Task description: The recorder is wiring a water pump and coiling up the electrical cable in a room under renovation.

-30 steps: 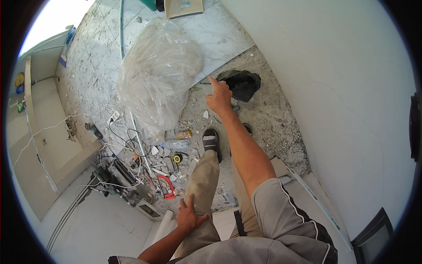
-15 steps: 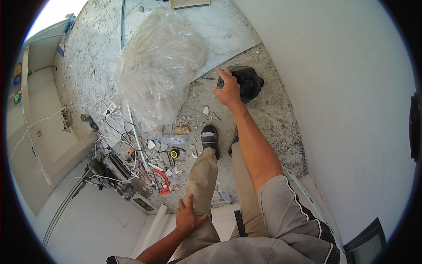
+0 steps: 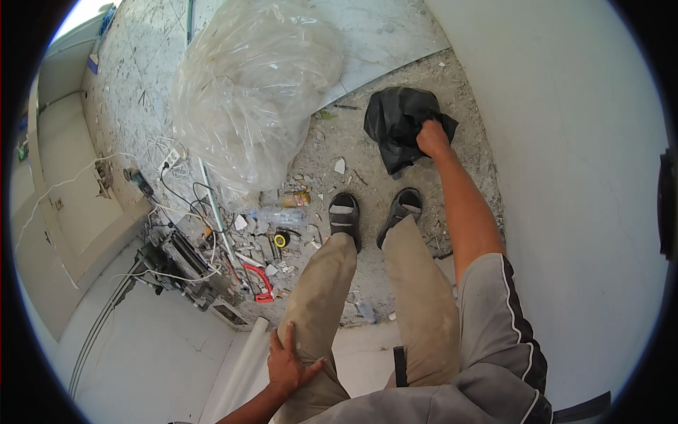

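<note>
My right hand (image 3: 432,138) reaches down ahead of my feet and grips a crumpled black plastic bag (image 3: 397,121) lying on the rough concrete floor next to the white wall. Its fingers are closed on the bag's right edge. My left hand (image 3: 286,363) rests flat on my left thigh, fingers spread over the beige trouser leg, holding nothing. My two sandalled feet (image 3: 344,215) stand just below the bag.
A big clear plastic bag (image 3: 251,92) lies at upper left. Left of my feet are rubble, a plastic bottle (image 3: 279,215), a yellow tape measure (image 3: 281,240), a red-handled tool (image 3: 258,283), tangled cables and a machine (image 3: 176,265). The white wall (image 3: 565,177) fills the right.
My right hand moved right and down from above the black bag and closed on it. The view shifted forward, and the bag now lies nearer my feet. My left hand stayed on the thigh.
</note>
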